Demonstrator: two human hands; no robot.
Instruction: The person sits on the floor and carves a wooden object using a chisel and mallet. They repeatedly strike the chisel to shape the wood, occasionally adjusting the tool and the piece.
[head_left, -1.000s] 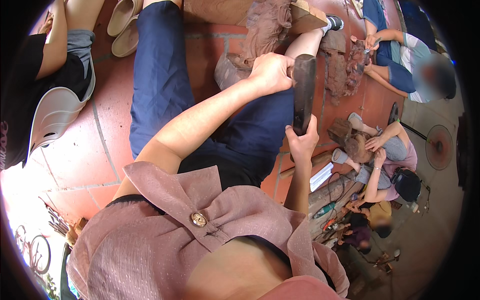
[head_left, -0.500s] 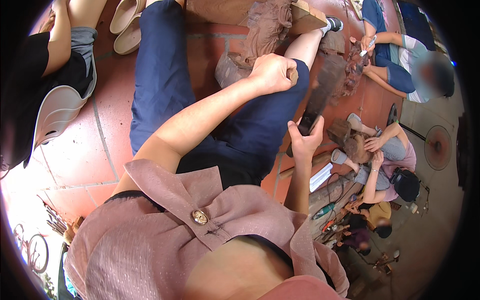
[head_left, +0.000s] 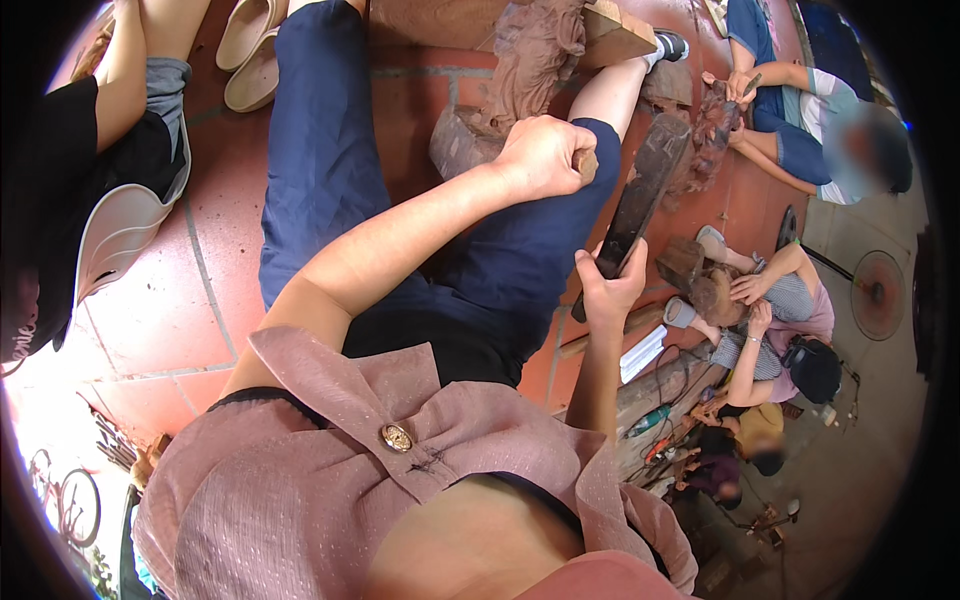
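Note:
My left hand (head_left: 540, 160) is closed around a chisel (head_left: 586, 167); only the round butt of its wooden handle shows, and its blade is hidden behind the fist. Just beyond that hand stands a brown carved wooden figure (head_left: 535, 65) with draped folds, on a rough base (head_left: 462, 140). In my right hand (head_left: 612, 285) is a dark, flat-sided wooden mallet (head_left: 645, 185), gripped at its lower end and tilted up to the right. The mallet's head is apart from the chisel, to the right of my left knee-side fist.
A wooden block (head_left: 615, 40) lies behind the figure. At left, a person sits on a grey plastic chair (head_left: 135, 215) near beige clogs (head_left: 250, 70). To the right, other people work on carvings (head_left: 712, 295) beside a fan (head_left: 878, 293), cables and a green power tool (head_left: 650, 420).
The mallet, blurred by motion before, now shows sharply at nearly the same place. My left hand and the chisel have hardly moved. The seated person at left has shifted slightly.

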